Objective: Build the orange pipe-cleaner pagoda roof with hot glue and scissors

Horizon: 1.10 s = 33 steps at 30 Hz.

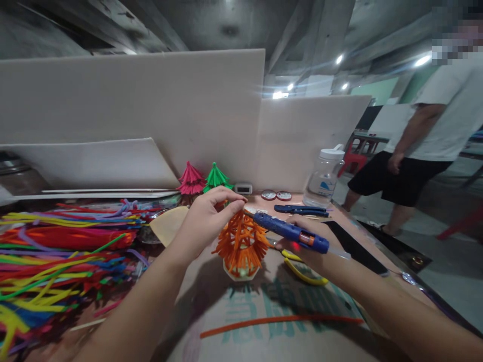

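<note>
An orange pipe-cleaner tree (241,246) stands on a pale base in the middle. Above its top, the fingers of my left hand (211,213) are pinched together; what they hold is too small to tell. My right hand (304,241) is wrapped round a blue glue gun (289,230), whose nozzle points left at the top of the tree, close to my left fingertips. Yellow-handled pliers (304,271) lie under and beside my right hand. Nearer to me, a single orange pipe cleaner (281,319) lies across the lettered board.
Many coloured pipe cleaners (64,261) cover the left side. Behind stand a pink tree (191,178), a green tree (216,177) and white panels (188,100). At the right are a clear bottle (320,178), a blue cutter (302,210), a black phone-like slab (354,246) and a person (433,125).
</note>
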Each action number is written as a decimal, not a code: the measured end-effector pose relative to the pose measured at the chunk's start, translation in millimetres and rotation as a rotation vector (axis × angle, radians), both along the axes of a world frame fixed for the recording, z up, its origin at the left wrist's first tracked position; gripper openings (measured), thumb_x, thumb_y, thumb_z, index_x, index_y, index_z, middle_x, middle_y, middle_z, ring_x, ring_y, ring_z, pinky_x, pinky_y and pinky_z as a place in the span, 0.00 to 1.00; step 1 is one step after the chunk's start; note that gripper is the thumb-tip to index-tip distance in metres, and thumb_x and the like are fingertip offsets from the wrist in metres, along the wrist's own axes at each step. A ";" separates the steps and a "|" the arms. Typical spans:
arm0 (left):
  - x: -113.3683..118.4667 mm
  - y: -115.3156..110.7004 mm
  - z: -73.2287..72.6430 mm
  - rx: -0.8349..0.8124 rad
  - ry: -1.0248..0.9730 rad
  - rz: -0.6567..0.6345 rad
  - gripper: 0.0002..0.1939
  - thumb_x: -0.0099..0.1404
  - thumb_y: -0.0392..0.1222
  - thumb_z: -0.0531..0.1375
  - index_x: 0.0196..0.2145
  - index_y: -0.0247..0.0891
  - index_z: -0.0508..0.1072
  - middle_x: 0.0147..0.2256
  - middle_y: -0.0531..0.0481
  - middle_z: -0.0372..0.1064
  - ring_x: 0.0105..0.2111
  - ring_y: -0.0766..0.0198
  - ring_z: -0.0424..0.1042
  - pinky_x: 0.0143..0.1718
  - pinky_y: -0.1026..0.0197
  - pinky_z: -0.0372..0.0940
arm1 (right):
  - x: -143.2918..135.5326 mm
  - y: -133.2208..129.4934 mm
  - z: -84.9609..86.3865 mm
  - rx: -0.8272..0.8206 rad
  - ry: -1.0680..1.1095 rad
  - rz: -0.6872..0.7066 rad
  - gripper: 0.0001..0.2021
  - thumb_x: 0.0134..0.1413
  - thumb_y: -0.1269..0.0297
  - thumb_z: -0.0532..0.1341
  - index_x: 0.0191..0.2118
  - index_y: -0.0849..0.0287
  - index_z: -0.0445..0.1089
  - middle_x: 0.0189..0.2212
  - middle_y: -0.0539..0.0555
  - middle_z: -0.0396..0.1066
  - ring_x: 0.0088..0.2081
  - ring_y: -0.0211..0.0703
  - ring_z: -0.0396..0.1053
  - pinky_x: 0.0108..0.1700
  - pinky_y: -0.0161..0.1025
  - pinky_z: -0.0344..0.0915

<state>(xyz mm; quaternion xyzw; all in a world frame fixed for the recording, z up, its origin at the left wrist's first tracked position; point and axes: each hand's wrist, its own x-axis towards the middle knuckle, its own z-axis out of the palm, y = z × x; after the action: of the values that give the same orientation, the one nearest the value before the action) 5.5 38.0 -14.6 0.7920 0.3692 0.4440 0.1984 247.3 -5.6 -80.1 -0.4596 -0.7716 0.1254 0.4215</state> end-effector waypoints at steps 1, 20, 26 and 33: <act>-0.4 0.4 -0.1 0.001 0.002 -0.004 0.08 0.66 0.44 0.61 0.35 0.39 0.79 0.37 0.48 0.75 0.38 0.62 0.73 0.42 0.60 0.66 | -0.2 0.6 -1.5 -0.008 0.008 0.001 0.11 0.56 0.55 0.65 0.29 0.54 0.67 0.25 0.48 0.72 0.26 0.41 0.69 0.30 0.36 0.63; -3.2 2.0 -0.4 0.003 0.002 -0.026 0.07 0.66 0.43 0.62 0.35 0.39 0.80 0.37 0.49 0.75 0.38 0.63 0.73 0.41 0.62 0.66 | -1.9 3.8 -12.7 0.066 -0.012 -0.051 0.10 0.54 0.53 0.66 0.32 0.53 0.69 0.29 0.50 0.74 0.31 0.45 0.72 0.32 0.38 0.65; -3.4 2.6 -0.1 0.005 0.005 -0.025 0.08 0.66 0.43 0.62 0.35 0.39 0.80 0.37 0.49 0.75 0.38 0.63 0.73 0.41 0.62 0.66 | -1.9 2.7 -14.3 0.056 -0.015 -0.070 0.10 0.54 0.54 0.66 0.32 0.53 0.68 0.27 0.49 0.73 0.29 0.43 0.71 0.30 0.37 0.63; -2.6 2.3 -0.1 0.003 0.009 -0.024 0.08 0.66 0.43 0.62 0.34 0.39 0.80 0.37 0.49 0.75 0.38 0.63 0.73 0.41 0.62 0.66 | -2.9 1.3 -17.5 0.041 0.006 -0.082 0.09 0.55 0.55 0.65 0.33 0.53 0.69 0.26 0.50 0.74 0.28 0.44 0.71 0.29 0.37 0.63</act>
<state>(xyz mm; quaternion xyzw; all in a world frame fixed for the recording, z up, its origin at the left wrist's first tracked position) 3.0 40.3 -14.6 0.7986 0.3598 0.4387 0.2006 244.4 -4.3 -97.6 -0.4818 -0.7532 0.0936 0.4379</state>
